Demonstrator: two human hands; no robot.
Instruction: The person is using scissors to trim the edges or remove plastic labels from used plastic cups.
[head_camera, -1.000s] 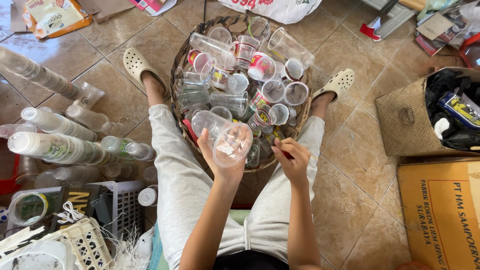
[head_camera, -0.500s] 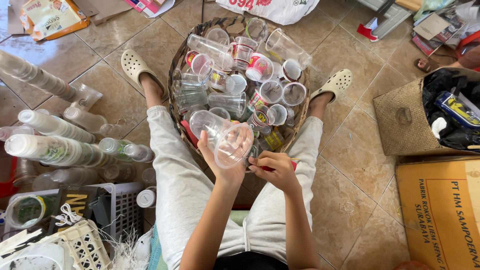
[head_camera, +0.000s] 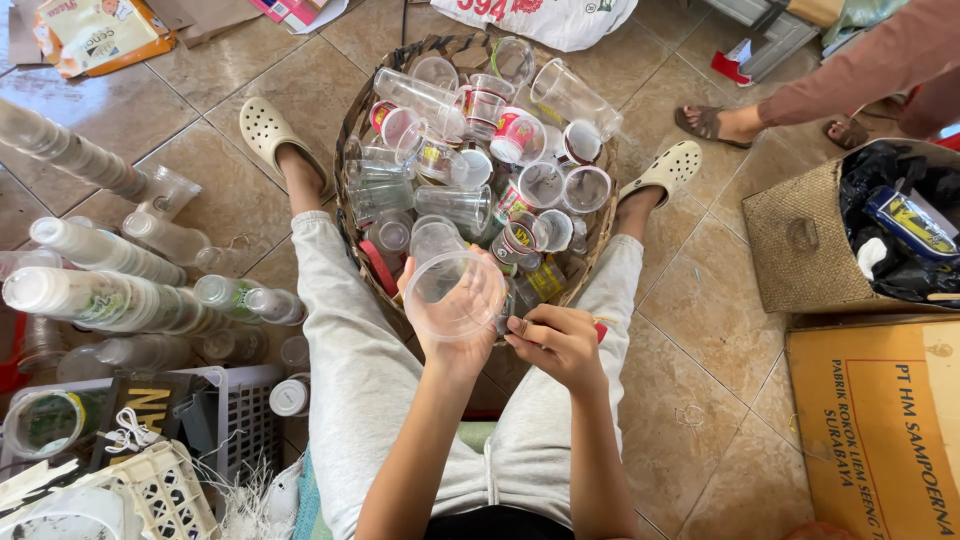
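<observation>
Here, tiled floor (head_camera: 700, 300); woven basket (head_camera: 352, 130) of cups at centre; left hand (head_camera: 455, 330) fingers grip clear cup (head_camera: 452, 295); right hand (head_camera: 560, 345) fingers pinched at its rim; stacked cups (head_camera: 100, 300) left.

By my right knee stands a brown cardboard box (head_camera: 880, 420), its flat top printed in dark letters. Beyond it sits a woven basket (head_camera: 800, 240) holding black bags and a blue and yellow wrapper (head_camera: 910, 222). Past the big basket between my feet lies a white sack (head_camera: 545, 18) with red print. Far to my left on the tiles lies a flat orange and white packet (head_camera: 95, 35). Among the cups in front of me, several carry red and white printed labels (head_camera: 512, 135). At my left hip, a round green-labelled lid (head_camera: 45, 422) rests on a crate.
</observation>
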